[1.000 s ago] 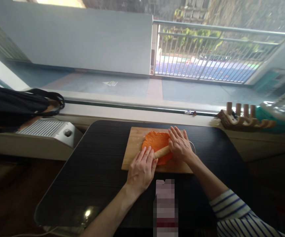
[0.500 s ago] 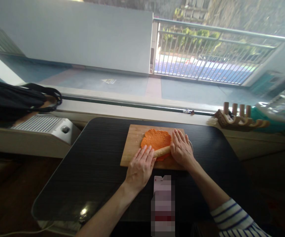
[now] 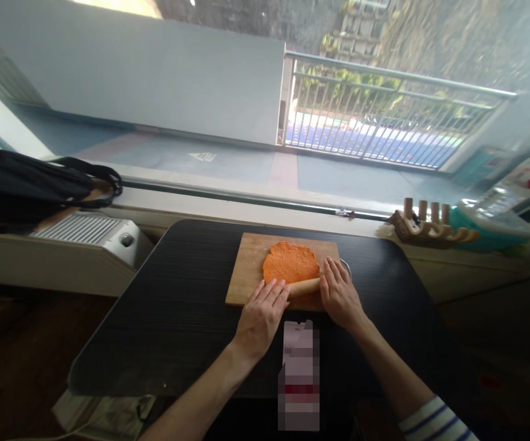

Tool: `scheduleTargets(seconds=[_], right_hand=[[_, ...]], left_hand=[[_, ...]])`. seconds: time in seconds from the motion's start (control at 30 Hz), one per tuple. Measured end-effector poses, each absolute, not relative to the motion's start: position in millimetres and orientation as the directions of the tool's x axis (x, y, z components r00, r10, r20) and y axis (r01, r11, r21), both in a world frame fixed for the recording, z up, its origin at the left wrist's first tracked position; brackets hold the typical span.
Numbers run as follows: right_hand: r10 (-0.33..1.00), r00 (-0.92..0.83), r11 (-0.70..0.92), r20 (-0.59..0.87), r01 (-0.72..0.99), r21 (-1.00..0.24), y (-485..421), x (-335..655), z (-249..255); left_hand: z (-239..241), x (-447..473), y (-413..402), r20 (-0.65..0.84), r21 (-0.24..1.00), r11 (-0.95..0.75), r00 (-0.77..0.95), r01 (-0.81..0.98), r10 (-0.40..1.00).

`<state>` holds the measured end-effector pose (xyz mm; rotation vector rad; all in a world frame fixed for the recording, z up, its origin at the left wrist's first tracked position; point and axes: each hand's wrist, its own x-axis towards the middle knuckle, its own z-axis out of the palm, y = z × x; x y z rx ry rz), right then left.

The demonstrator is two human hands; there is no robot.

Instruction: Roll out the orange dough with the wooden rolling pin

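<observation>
Both hands lie flat, fingers spread, palms pressing the pin (image 3: 302, 286): left hand (image 3: 261, 317) on its near-left end, right hand (image 3: 339, 296) on its right end. The pin's long axis runs left-right across the board (image 3: 246, 269), at the near edge of the dough (image 3: 290, 263), mid-tabletop (image 3: 177, 318).

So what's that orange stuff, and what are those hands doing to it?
It looks like orange dough, flattened on a wooden board that sits on a dark table. A person presses a wooden rolling pin across the near edge of the dough, with the left hand flat on one end and the right hand flat on the other. The fingers lie stretched out over the pin rather than wrapped around it.
</observation>
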<state>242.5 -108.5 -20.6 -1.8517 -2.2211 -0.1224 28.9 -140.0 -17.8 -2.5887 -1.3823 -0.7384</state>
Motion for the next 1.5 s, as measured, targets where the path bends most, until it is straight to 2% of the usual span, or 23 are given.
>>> scheduleTargets(seconds=[0.1, 0.2, 0.3, 0.47, 0.73, 0.93, 1.1, 1.5], right_hand=[[0.940, -0.191, 0.248, 0.281, 0.951, -0.183, -111, 247, -22], [0.922, -0.148, 0.262, 0.359, 0.920, -0.293, -106, 249, -20], [0.897, -0.122, 0.286, 0.426, 0.893, -0.347, -91, 249, -14], [0.926, -0.111, 0.252, 0.361, 0.894, -0.371, -49, 245, -4], [0.975, -0.181, 0.210, 0.131, 0.941, -0.266, -22, 234, 1], [0.970, -0.244, 0.235, -0.025, 0.954, -0.188, -4, 227, 14], [0.974, -0.228, 0.224, -0.012, 0.964, -0.146, -6, 224, 10], [0.983, -0.160, 0.166, 0.094, 0.985, -0.055, -34, 225, 3]], left_hand=[[-18, 26, -138, 0.451, 0.156, -0.599, 0.482, 0.786, 0.751], [-17, 23, -132, 0.444, 0.228, -0.619, 0.486, 0.752, 0.753], [-11, 19, -120, 0.466, 0.284, -0.637, 0.477, 0.717, 0.745], [1, 21, -95, 0.463, 0.326, -0.621, 0.453, 0.712, 0.762], [-1, 21, -86, 0.388, 0.327, -0.612, 0.488, 0.720, 0.782], [-1, 17, -76, 0.389, 0.223, -0.632, 0.527, 0.742, 0.756], [-11, 18, -75, 0.391, 0.158, -0.577, 0.486, 0.801, 0.782], [-8, 20, -81, 0.304, 0.235, -0.582, 0.510, 0.778, 0.804]])
